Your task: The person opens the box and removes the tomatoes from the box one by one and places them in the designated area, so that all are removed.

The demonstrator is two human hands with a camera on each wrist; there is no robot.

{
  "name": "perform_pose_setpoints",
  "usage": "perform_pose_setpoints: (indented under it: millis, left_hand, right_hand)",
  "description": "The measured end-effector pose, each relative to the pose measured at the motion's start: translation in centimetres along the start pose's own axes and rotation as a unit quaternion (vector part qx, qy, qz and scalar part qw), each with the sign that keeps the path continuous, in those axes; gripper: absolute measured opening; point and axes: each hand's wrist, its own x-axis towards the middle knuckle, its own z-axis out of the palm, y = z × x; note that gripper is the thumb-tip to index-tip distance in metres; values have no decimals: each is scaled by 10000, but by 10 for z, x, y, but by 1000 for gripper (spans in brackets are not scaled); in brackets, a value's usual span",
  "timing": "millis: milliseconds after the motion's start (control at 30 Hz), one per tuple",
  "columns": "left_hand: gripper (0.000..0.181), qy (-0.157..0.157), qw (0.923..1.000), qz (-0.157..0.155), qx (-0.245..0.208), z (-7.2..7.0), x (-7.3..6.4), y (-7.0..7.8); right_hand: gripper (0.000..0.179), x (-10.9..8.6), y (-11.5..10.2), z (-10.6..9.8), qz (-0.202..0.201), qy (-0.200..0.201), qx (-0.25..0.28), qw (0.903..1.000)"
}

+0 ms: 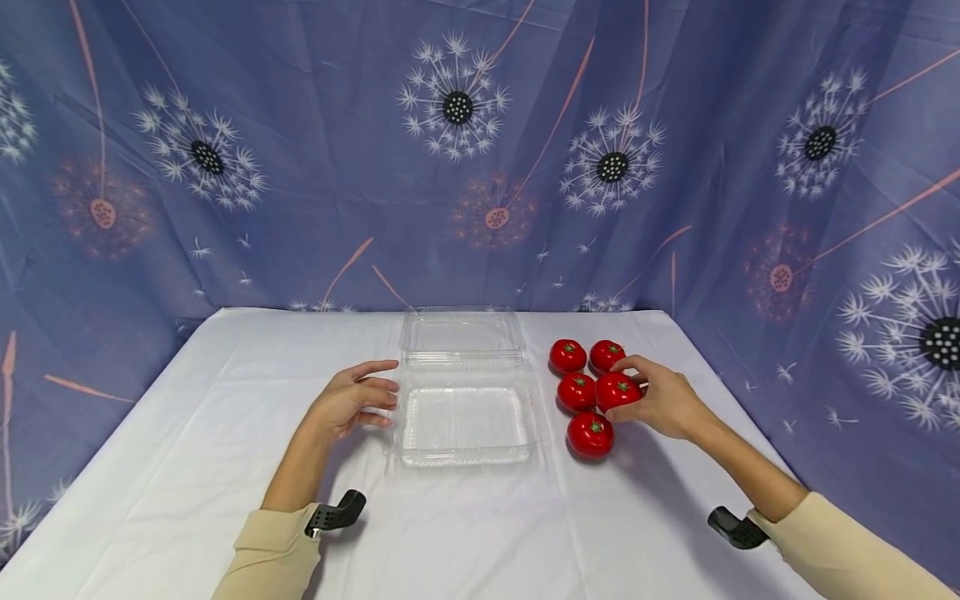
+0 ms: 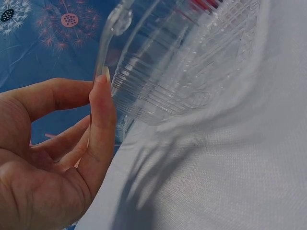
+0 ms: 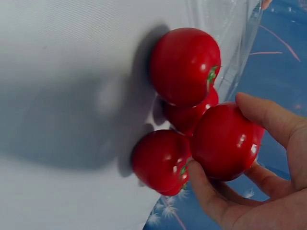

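My right hand point(image 1: 663, 400) grips a red tomato point(image 3: 225, 141) between thumb and fingers. In the head view that tomato overlaps its neighbours at the right of the group. Several other glossy red tomatoes with green stem tops stand beside it, the nearest tomato point(image 1: 590, 435) lying toward me. On the left, my left hand point(image 1: 352, 402) has its fingers extended and spread, fingertips right at the left rim of a clear plastic clamshell container point(image 1: 468, 457). Its lid point(image 1: 462, 358) lies folded back on the far side. In the left wrist view the fingers point(image 2: 101, 120) overlap the container's edge.
A white cloth covers the table point(image 1: 465, 533). Behind and along both sides hangs a blue curtain point(image 1: 315, 167) with a dandelion print. Both wrists carry black camera mounts, the left mount point(image 1: 337, 512) close over the cloth.
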Motion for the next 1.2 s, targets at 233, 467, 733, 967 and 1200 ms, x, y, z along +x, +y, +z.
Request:
perform_pose_setpoints:
  millis: [233,467,733,967,1200]
  left_hand:
    - [70,0,10000,-36,32,0,0,1]
    - [72,11,10000,-78,52,0,0,2]
    - [72,-15,10000,-72,25,1,-1,3]
    - [71,6,10000,-77,28,0,0,3]
    - [71,0,10000,-89,15,-1,-1,1]
  right_hand:
    - [67,-7,11,-1,66,-10,-66,10000]
    - [68,-13,21,0,255,-196,-32,9995]
    - [66,-19,30,6,337,-236,-49,9991]
    - [66,-21,35,14,386,-304,22,9988]
    - [67,-22,41,21,435,-239,-56,9988]
